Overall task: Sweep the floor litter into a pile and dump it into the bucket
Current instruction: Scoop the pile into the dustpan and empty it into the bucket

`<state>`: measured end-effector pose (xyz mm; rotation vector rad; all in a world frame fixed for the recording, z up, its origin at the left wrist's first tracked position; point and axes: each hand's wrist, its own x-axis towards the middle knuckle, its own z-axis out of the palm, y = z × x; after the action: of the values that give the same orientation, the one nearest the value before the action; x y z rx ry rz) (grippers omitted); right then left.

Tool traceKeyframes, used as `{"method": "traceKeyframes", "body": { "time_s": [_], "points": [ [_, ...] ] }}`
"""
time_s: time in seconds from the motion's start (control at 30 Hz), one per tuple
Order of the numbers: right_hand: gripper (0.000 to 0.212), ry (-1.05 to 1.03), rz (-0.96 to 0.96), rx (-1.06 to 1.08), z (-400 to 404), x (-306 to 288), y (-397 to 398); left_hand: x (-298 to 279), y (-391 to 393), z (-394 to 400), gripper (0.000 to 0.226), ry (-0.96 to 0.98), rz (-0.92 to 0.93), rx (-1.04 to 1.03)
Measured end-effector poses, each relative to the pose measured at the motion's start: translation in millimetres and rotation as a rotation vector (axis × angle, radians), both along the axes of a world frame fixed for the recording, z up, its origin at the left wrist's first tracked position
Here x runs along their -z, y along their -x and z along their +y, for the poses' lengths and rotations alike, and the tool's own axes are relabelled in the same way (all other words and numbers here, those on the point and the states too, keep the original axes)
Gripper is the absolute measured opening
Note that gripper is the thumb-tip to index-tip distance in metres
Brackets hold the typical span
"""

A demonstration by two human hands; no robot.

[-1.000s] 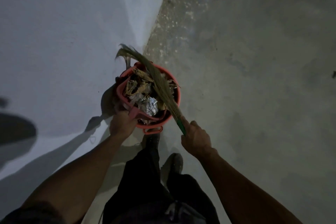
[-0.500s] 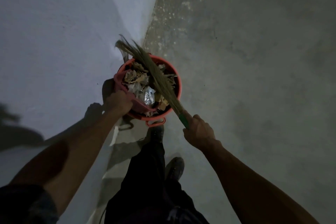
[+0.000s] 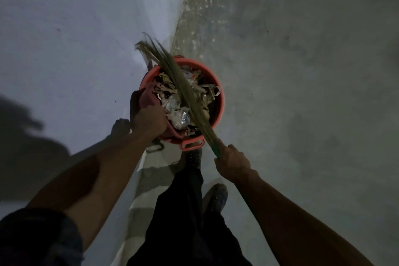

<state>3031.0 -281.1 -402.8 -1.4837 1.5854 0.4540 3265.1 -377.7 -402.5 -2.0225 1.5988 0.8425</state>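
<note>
Left hand (image 3: 149, 119) is gripping something dull red at the near-left rim of the bucket (image 3: 219, 101); fingers are curled over it, but whether it is the rim itself or a dustpan tipped into the bucket cannot be told in this dim light. Right hand (image 3: 232, 163) is closing in a fist around the green handle end of the broom (image 3: 183, 90), just nearer the body than the bucket's rim handle.

Bucket is sitting on the floor (image 3: 302, 71) just beyond both hands, beside the wall (image 3: 75, 28), mouth facing up. Litter (image 3: 179, 110) is filling it: torn paper, card strips and shiny crumpled wrap.

Step, as judged: the dumping stage is nearing its end. Litter is already lying inside and the broom is resting across the bucket mouth, likely pushing or tamping scraps down.

Broom axis: long axis is running diagonally from the right hand up and away to the left. Handle is pointing back toward the right hand; bristle tips are pointing away, fanning out past the far-left rim toward the wall. Bristles are lying on top of the litter.

Next move, as judged: lifting the broom clear without flicking scraps over the rim, while the left hand is steadying the bucket against tipping.
</note>
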Motion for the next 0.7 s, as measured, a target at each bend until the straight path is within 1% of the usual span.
{"method": "traceKeyframes", "body": {
  "time_s": [0.1,0.2,0.23,0.33,0.4,0.57,0.7],
  "points": [
    [0.059,-0.038,0.033,-0.001,-18,14,-4,14,10,-13,0.032,-0.043,0.001,0.029],
    [0.056,-0.059,0.056,-0.018,-29,24,-8,26,19,-27,0.042,-0.072,-0.023,0.041],
    [0.057,-0.063,0.062,-0.024,-32,27,-9,31,22,-32,0.040,-0.053,-0.020,0.038],
    [0.060,-0.086,0.073,-0.031,-40,34,-10,40,32,-43,0.023,0.007,-0.007,0.056],
    [0.061,-0.094,0.071,-0.038,-43,36,-11,46,31,-44,0.019,0.013,-0.020,0.066],
    [0.061,-0.072,0.056,-0.030,-38,20,-10,34,13,-29,0.034,-0.057,-0.046,0.052],
    [0.065,-0.003,0.056,-0.026,-18,-11,-5,-2,5,-18,0.032,-0.062,-0.024,0.046]
  ]
}}
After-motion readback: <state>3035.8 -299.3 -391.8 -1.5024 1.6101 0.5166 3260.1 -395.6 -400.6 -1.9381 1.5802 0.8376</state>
